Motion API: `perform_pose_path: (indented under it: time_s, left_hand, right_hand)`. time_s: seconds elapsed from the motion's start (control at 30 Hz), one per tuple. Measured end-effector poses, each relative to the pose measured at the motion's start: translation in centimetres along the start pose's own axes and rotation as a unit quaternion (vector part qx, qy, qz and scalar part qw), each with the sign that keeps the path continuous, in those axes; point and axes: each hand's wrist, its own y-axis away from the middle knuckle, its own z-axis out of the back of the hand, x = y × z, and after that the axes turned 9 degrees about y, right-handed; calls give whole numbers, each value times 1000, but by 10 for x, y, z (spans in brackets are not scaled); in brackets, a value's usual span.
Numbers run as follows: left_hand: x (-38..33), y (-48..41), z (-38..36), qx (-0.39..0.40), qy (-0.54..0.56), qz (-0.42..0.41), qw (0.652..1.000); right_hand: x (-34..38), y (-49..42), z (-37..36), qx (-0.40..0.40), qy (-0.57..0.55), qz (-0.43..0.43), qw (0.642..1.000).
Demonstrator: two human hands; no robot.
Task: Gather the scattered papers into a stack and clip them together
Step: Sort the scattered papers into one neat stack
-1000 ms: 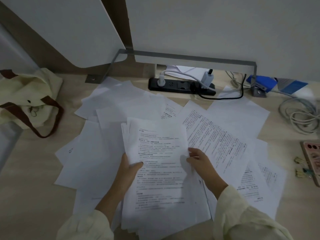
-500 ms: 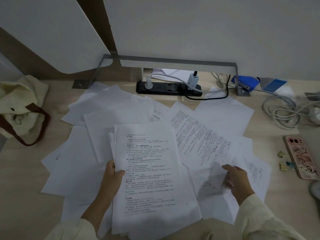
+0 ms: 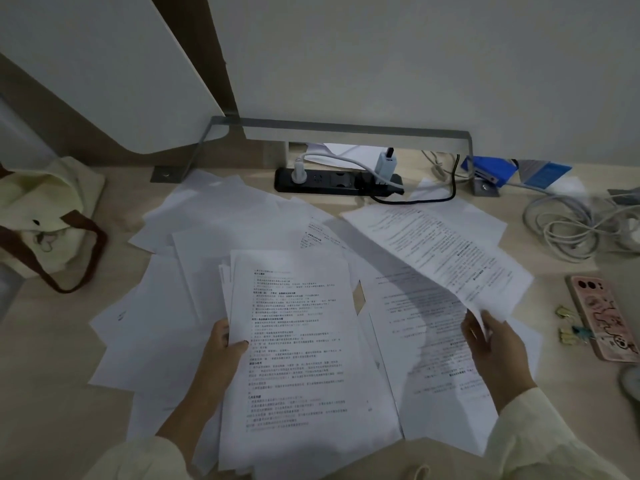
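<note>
My left hand [image 3: 221,355] grips the left edge of a stack of printed papers [image 3: 304,358], thumb on top, near the desk's front middle. Off to the right, my right hand [image 3: 495,348] pinches the near corner of a single printed sheet [image 3: 440,251] and holds it lifted, tilted away toward the back right. Several loose white sheets [image 3: 214,244] lie scattered on the desk under and around the stack. Small binder clips [image 3: 568,323] lie on the desk to the right of my right hand.
A phone in a pink case [image 3: 604,320] lies by the clips. A black power strip [image 3: 337,181] sits at the back under a metal bracket, coiled white cables [image 3: 568,230] at back right. A cream tote bag [image 3: 45,216] rests at left.
My right hand left the stack, moved right, took hold of a printed sheet and lifted it off the desk. My left hand has kept its hold on the stack.
</note>
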Motion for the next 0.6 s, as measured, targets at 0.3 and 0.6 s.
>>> perform_pose_path:
  time_s: [0.3,0.6]
  left_hand:
    - [-5,-9,13,26,83,69,994]
    - [-15,-21,20,9,76,112,991]
  right_hand:
    - [2,15,-4,243,-35,-11,969]
    - [33,0,-43,244,555,181,775]
